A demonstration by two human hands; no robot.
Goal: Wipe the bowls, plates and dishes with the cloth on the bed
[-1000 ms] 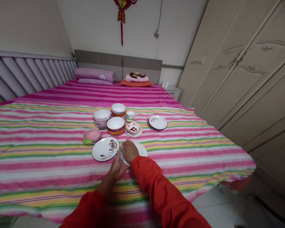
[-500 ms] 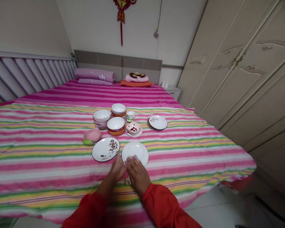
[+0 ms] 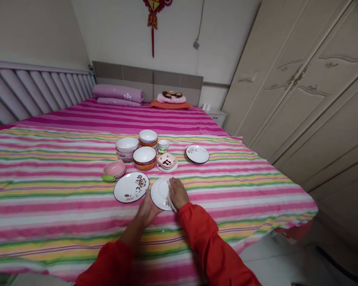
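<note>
A plain white plate (image 3: 160, 193) is held low over the striped cloth. My left hand (image 3: 148, 209) grips its near left edge, thumb along the rim. On the plate's right side my right hand (image 3: 178, 192) presses a pale cloth (image 3: 171, 200), most of it hidden under the fingers and palm. Just left of the plate lies a white plate with brown flowers (image 3: 131, 187). Beyond it stand pink bowls (image 3: 114, 169) with a green piece beside them. A small square dish with a cartoon figure (image 3: 167, 160) rests on a white saucer behind the plate.
Stacked white-lined bowls (image 3: 144, 155) stand at the middle of the bed, with small dishes (image 3: 163, 144) beside them. Flowered plates (image 3: 197, 154) lie stacked to the right. A folded purple quilt (image 3: 119, 94) is at the headboard. A wardrobe (image 3: 298, 87) lines the right side.
My right hand has moved from the plate's near edge up and right to its right rim, with the cloth. My left hand stays at the near left edge.
</note>
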